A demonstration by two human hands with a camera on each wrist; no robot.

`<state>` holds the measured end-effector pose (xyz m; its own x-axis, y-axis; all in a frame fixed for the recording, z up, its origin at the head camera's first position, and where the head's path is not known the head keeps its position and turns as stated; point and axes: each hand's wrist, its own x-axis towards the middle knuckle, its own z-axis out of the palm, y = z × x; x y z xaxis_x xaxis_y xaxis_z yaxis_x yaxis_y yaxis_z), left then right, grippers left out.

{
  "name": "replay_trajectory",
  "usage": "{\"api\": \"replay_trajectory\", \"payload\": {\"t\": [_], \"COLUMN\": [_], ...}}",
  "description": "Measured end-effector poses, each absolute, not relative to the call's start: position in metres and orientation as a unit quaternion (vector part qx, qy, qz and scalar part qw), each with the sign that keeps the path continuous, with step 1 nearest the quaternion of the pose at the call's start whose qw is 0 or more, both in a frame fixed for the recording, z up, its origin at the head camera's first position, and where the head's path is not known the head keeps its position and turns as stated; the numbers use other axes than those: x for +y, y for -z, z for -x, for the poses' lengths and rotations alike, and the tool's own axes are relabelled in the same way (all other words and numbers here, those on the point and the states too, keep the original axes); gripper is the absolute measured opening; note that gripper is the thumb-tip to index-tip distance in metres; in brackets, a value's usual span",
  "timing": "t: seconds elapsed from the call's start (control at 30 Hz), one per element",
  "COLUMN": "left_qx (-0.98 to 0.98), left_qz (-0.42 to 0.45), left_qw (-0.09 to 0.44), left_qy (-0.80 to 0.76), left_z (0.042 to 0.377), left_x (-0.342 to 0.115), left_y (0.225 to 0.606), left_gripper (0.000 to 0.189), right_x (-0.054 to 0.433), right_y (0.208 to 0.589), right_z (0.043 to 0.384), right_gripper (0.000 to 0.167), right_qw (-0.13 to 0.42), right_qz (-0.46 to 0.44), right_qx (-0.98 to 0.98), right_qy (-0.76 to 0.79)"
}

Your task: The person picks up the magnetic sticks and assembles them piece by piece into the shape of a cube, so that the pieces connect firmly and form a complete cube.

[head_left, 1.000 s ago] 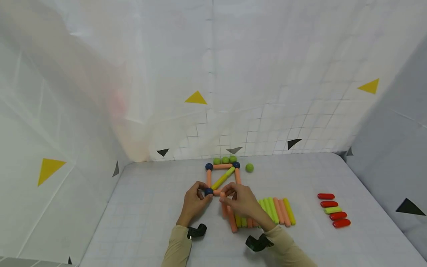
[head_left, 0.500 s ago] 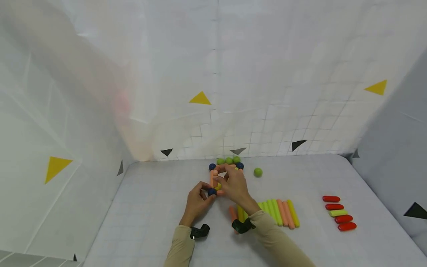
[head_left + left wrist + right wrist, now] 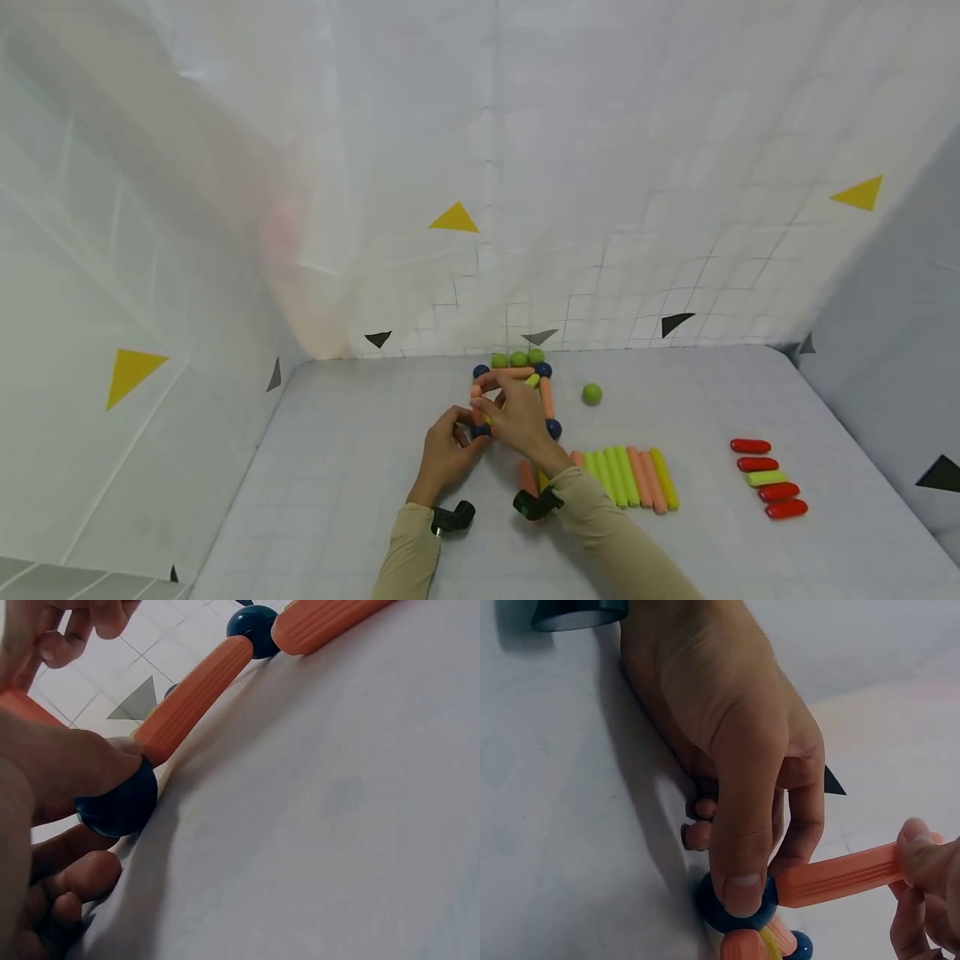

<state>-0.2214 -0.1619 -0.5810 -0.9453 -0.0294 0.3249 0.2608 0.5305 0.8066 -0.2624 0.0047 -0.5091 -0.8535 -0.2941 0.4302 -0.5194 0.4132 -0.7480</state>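
Observation:
In the head view my left hand (image 3: pixel 444 454) pinches a dark blue ball (image 3: pixel 124 802) at the near-left corner of a flat frame. My right hand (image 3: pixel 517 417) pinches the upper end of an orange rod (image 3: pixel 840 876). This rod stands up from the held ball, its lower end touching it in the right wrist view. The frame joins orange rods (image 3: pixel 547 397) and blue balls (image 3: pixel 543 370), with a yellow-green diagonal rod (image 3: pixel 532 380) partly behind the right hand. At its near-right corner sits another blue ball (image 3: pixel 553 428).
Several green balls (image 3: pixel 518 359) lie along the frame's far side, and one green ball (image 3: pixel 592 394) sits apart. A row of light green rods (image 3: pixel 622 477), orange and yellow ones lies right of the hands. Red short rods (image 3: pixel 778 492) are farther right.
My right hand has carried the orange rod from the frame's near side up and left to the ball in my left hand. The left hand has kept its grip on that ball.

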Motion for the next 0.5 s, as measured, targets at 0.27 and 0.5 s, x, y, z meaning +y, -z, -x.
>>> {"api": "replay_trajectory", "payload": {"t": [0.27, 0.5], "left_qx": [-0.854, -0.844], "left_qz": [0.077, 0.089], "left_qw": [0.180, 0.201], "left_qy": [0.482, 0.489], "left_z": [0.222, 0.221], "left_x": [-0.162, -0.160], "left_y": [0.578, 0.581], "left_gripper": [0.030, 0.024], "right_x": [0.009, 0.040], "right_y": [0.506, 0.505], "right_z": [0.263, 0.267], "right_gripper": [0.030, 0.041], "right_qw": [0.096, 0.114], "right_qz": [-0.260, -0.243], "right_qx": [-0.819, -0.822], "right_qy": [-0.503, -0.503]}}
